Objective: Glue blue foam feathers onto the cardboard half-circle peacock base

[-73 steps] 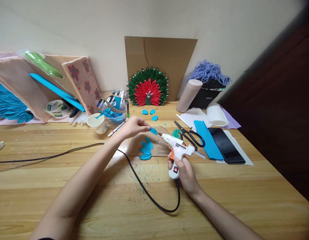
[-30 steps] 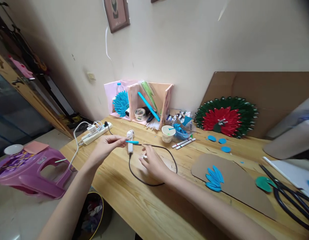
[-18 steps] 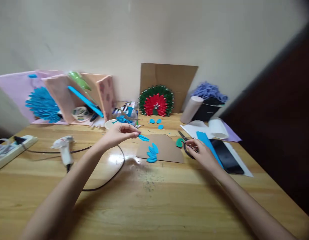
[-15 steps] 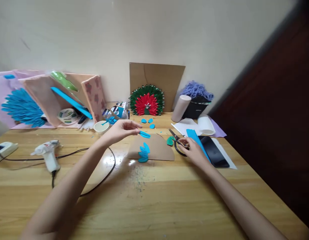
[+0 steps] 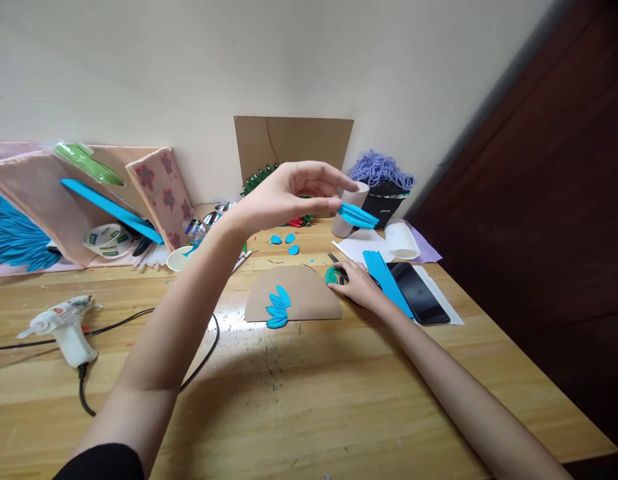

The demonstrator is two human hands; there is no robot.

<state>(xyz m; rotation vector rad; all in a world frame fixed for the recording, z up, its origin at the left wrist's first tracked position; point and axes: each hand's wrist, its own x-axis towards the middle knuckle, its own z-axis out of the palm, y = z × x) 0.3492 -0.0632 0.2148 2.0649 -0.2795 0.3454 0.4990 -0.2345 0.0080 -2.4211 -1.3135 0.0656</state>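
Note:
Raised in front of the upright cardboard, my left hand [image 5: 299, 190] pinches a creased blue crepe paper piece [image 5: 359, 217] between thumb and fingers. On the table, my right hand [image 5: 356, 283] has its thumb and fingertips around a green curved cutout [image 5: 331, 275]. Scissors [image 5: 333, 257] lie mostly hidden under that hand, with the blade tips showing. To its left is a half-round cardboard piece [image 5: 309, 293], with several blue paper petals [image 5: 277, 308] fanned on its lower edge. Three loose blue petals [image 5: 293, 250] lie behind it.
At left lies a white glue gun [image 5: 63, 323] with a looping black cord. A phone [image 5: 416, 293] and a blue paper strip [image 5: 386, 280] are at right. Behind stand a pink fabric-covered box [image 5: 153, 193], a white cup [image 5: 179, 259] and purple yarn [image 5: 381, 170].
My left hand has moved right and up with the blue piece, now covering much of the red and green fan. My right hand has shifted from the scissors' handles to the green cutout.

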